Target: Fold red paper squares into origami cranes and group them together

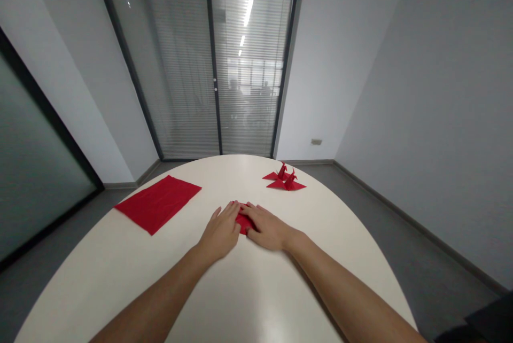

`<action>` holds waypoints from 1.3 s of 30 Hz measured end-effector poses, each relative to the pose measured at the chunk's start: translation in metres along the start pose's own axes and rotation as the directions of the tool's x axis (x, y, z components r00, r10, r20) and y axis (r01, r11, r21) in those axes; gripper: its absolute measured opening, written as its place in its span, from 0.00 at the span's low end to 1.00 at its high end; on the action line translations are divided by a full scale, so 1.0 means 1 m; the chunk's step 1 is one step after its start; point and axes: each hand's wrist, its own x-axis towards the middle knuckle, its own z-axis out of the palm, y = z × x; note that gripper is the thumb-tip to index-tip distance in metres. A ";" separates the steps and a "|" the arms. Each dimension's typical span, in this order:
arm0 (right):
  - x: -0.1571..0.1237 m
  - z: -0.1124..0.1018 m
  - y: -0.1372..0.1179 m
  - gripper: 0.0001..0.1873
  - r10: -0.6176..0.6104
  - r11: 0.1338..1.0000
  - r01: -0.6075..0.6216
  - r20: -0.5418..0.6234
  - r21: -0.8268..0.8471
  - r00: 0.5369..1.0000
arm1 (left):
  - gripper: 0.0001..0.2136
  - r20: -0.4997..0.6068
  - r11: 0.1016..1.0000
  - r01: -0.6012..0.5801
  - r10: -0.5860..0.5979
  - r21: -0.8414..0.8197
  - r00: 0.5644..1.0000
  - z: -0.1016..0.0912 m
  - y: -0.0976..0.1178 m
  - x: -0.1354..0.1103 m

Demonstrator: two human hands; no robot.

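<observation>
A small folded piece of red paper [244, 222] lies on the table in front of me, partly covered by both hands. My left hand [221, 232] rests over its left side, fingers stretched out and lying flat, the thumb by the lower left edge. From the right, my right hand [267, 226] reaches over the paper with its fingers extended toward the left fingertips. Its thumb lies apart from the fingers, at the paper's lower right. Beneath the hands, the paper's outline and folds are hidden.
On the white round table [256, 300], a large creased red sheet [160, 204] lies at the left. Two folded red paper cranes, a front one [287, 185] and a rear one [281, 173], stand at the back right. Behind the table is a glass partition with blinds [180, 65].
</observation>
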 end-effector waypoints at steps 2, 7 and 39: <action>0.000 0.001 0.001 0.32 0.052 0.998 -0.053 -0.025 -0.047 0.998 | 0.27 -0.017 0.999 0.017 -0.016 0.045 1.000 0.000 0.002 -0.002; 0.004 0.006 0.000 0.28 0.255 0.945 -0.283 -0.171 -0.165 0.952 | 0.23 -0.099 0.991 0.074 -0.062 0.113 0.993 -0.002 0.007 -0.005; 0.005 -0.001 0.021 0.26 0.119 0.979 -0.157 -0.268 -0.127 0.956 | 0.16 -0.196 0.996 -0.083 0.088 0.036 0.977 -0.014 0.001 -0.003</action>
